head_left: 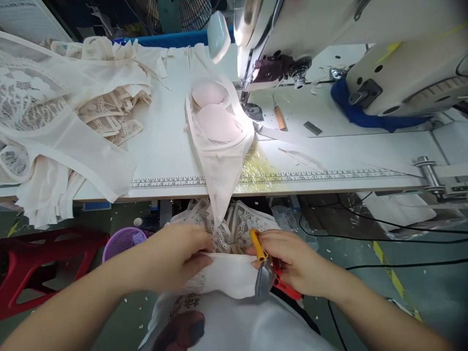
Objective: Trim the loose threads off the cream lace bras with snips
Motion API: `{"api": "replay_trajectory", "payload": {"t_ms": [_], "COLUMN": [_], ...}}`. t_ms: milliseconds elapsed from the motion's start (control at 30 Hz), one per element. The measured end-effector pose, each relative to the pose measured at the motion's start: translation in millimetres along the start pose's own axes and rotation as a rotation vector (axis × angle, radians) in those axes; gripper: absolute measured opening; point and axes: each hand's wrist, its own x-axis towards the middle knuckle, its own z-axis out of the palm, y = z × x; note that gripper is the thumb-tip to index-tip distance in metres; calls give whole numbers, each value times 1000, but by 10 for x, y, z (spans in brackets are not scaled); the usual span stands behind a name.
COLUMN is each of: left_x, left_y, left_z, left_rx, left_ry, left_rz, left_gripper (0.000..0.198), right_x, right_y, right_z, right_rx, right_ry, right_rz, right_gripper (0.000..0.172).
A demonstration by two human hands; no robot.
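Note:
Over my lap, my left hand [183, 256] is closed on the left end of a smooth off-white fabric band [232, 275]. Its fingertips pinch the top edge. At the band's right end, my right hand [292, 258] is curled round a pair of scissors [265, 280] with orange and red handles. The grey blades point down towards me, against the fabric. My right fingertips also touch the band's edge. Lace fabric [243, 226] bunches behind the band. A pale padded bra piece [219, 122] lies on the sewing table, its pointed end hanging over the front edge between my hands.
A sewing machine [292, 63] stands at the right, its lamp lit. Off-white garment pieces [84, 102] pile up on the left. A wooden-handled tool [280, 117] lies near the needle. Below are a red stool [47, 263], a purple basket [122, 241] and black cables [395, 265].

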Motion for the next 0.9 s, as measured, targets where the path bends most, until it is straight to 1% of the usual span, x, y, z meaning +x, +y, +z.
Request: {"api": "replay_trajectory", "payload": {"t_ms": [67,167,233,333,467,600,733,900], "left_x": [6,22,27,17,-10,-31,-69,-104], "left_y": [-98,-248,-318,-364,-354,-312,-296,-349], "left_z": [-28,8,61,125,144,131,136,167], "left_rx": [-52,-111,-139,-172,-186,-145,-112,-144], "left_ry": [-42,-76,-79,-53,-38,-38,-64,-56], "left_rz": [-51,-132,-182,-230,-227,-189,-187,-170], "left_gripper": [14,16,16,16,14,14,18,20], "right_x": [-73,-154,-195,-251,-309,-334,-361,-399], "right_y": [104,243,310,369,398,395,361,290], "right_z": [-21,-5,21,59,110,179,250,339], "right_rx": [38,114,141,174,242,335,414,487], "right_ry": [-9,16,46,97,177,267,387,529], "right_rz": [51,149,193,247,310,345,345,325], "right_gripper": [13,13,15,19,22,17,9,6]}}
